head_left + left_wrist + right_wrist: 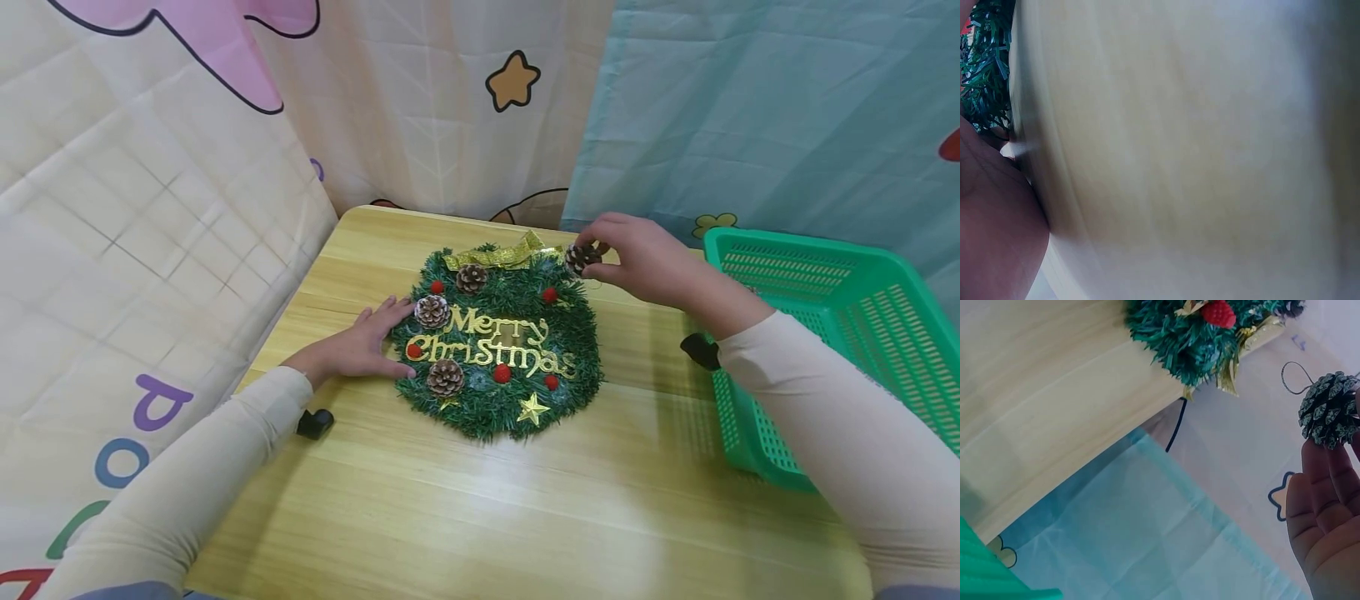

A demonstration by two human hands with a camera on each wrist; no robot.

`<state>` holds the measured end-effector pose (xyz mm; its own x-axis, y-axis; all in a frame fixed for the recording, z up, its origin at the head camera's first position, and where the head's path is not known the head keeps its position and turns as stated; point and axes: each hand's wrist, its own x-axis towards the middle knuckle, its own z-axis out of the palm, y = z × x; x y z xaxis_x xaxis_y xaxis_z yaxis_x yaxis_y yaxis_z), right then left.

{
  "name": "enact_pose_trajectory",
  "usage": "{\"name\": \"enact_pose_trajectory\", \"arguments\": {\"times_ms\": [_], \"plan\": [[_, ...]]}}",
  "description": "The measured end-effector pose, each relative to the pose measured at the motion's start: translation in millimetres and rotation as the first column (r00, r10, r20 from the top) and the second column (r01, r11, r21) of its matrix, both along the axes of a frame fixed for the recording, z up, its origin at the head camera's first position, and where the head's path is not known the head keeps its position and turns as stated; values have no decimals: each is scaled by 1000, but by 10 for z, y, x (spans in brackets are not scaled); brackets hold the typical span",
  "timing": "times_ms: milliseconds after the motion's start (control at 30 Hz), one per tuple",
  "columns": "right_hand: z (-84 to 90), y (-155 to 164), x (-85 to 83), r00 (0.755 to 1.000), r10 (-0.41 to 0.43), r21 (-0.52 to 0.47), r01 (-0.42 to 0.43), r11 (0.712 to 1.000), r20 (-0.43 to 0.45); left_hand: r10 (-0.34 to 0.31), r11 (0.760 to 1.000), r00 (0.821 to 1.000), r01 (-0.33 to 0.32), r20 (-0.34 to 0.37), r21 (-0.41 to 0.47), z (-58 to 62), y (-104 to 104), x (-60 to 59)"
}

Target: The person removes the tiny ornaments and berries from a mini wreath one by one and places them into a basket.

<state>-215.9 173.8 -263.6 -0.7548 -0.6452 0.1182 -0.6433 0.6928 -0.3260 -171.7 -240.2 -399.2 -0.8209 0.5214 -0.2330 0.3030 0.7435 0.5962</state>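
A loose pine cone (582, 257) with a thin wire loop is pinched between the fingertips of the right hand (637, 260), held just above the upper right rim of the wreath (501, 342). The wreath lies flat in the middle of the wooden table (480, 500), with gold "Merry Christmas" lettering, three pine cones already seated on its left half, red berries, a gold star and a gold ribbon (501, 252) at the top. The left hand (360, 346) is laid flat, fingers straight, against the wreath's left edge. For a clean placement, the wreath is best kept pressed still while the cone is lowered into the bare green needles, wire loop tucked downward. A green basket (825, 333) stands at the right, partly cut off by the frame, its contents hidden. The left wrist view is blurred; little beyond table and a scrap of greenery is made out
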Motion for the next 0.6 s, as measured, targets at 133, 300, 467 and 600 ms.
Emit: {"name": "enact_pose_trajectory", "arguments": {"times_ms": [133, 300, 467, 600], "plan": [[47, 97, 11, 1000, -24, 6, 24, 1000, 4, 2, 1000, 1000, -2, 0, -1, 0, -2, 0], [96, 224, 35, 999, -51, 6, 51, 999, 14, 3, 1000, 1000, -3, -3, -5, 1, -1, -2], [112, 365, 61, 997, -78, 18, 78, 997, 12, 1, 1000, 1000, -1, -3, 3, -2, -5, 0], [121, 468, 88, 996, -89, 37, 89, 995, 7, 0, 1000, 1000, 0, -3, 6, -8, -12, 1]]}}
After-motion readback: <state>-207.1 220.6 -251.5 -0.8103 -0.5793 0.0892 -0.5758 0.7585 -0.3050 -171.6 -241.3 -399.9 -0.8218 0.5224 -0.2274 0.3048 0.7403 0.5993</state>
